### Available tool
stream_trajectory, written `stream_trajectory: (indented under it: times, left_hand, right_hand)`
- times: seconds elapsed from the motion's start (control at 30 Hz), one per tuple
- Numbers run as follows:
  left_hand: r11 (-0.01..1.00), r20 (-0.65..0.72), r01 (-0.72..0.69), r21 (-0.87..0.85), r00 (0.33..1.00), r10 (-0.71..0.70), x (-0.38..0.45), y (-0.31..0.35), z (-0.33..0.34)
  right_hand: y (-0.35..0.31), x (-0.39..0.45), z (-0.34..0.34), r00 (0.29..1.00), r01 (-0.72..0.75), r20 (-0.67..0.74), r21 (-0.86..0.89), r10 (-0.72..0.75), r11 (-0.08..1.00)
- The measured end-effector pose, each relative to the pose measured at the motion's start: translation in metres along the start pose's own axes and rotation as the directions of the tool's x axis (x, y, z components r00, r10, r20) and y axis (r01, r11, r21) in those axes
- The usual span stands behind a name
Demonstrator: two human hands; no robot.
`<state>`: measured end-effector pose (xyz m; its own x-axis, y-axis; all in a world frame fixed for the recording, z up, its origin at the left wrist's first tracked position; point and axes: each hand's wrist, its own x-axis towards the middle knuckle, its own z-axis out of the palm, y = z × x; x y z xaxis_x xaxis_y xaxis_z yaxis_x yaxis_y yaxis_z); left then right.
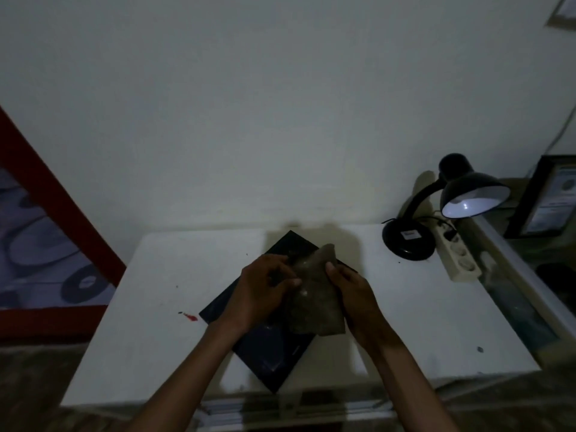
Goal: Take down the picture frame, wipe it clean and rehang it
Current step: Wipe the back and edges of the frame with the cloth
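The frame lies flat on the white table, turned so its corners point to 12, 3, 6 and 9 o'clock like a diamond. It is a dark, flat rectangle with a smooth, faintly glossy face that catches a few dull glints near its 6 o'clock corner; the light is too dim to tell whether the face up is glass or backing. Its 6 o'clock corner reaches the table's near edge.

Over the frame's middle both hands hold a cloth, a limp, crumpled grey-brown rag with a coarse, mottled look, peaked at 12 o'clock and hanging down onto the frame. The left hand grips the cloth's 9 o'clock side with fingers curled around it. The right hand pinches the 3 o'clock edge, thumb on top.

The table top is matte white, rectangular with rounded far corners, and marked with small dark specks and a red smear at 9 o'clock of the frame. At 2 o'clock stands a black lamp with a round base, curved neck and domed shade, lit. Just beside its base at 3 o'clock lies a pale power strip. A second frame stands at the far 3 o'clock edge.
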<state>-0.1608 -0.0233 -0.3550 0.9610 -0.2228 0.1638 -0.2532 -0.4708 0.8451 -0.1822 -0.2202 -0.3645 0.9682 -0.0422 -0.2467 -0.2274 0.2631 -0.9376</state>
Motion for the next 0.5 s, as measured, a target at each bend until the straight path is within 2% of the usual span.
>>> stream_trajectory:
  times: [0.13,0.23,0.3,0.4,0.5]
  left_hand:
    - [0.990,0.039,-0.134,-0.044,0.990,0.136,0.002,0.009,-0.009]
    - [0.978,0.188,-0.189,-0.085,0.961,0.202,0.002,0.019,-0.004]
    - [0.974,0.264,-0.198,-0.111,0.939,0.221,0.000,0.020,0.001]
    - [0.966,0.285,-0.164,-0.200,0.934,0.217,-0.001,0.019,0.009]
    - [0.956,0.269,-0.152,-0.251,0.938,0.219,0.001,0.016,0.018]
  right_hand:
    - [-0.011,-0.015,0.012,0.995,0.034,-0.091,-0.124,-0.045,0.992]
    - [-0.016,-0.027,0.015,0.989,0.053,-0.128,-0.196,-0.079,0.979]
    - [-0.016,-0.035,0.014,0.993,0.078,-0.079,-0.142,-0.090,0.987]
    - [-0.016,-0.047,0.005,0.995,0.085,0.050,0.018,-0.086,0.996]
    - [-0.015,-0.053,-0.006,0.982,0.141,0.126,-0.001,-0.140,0.990]
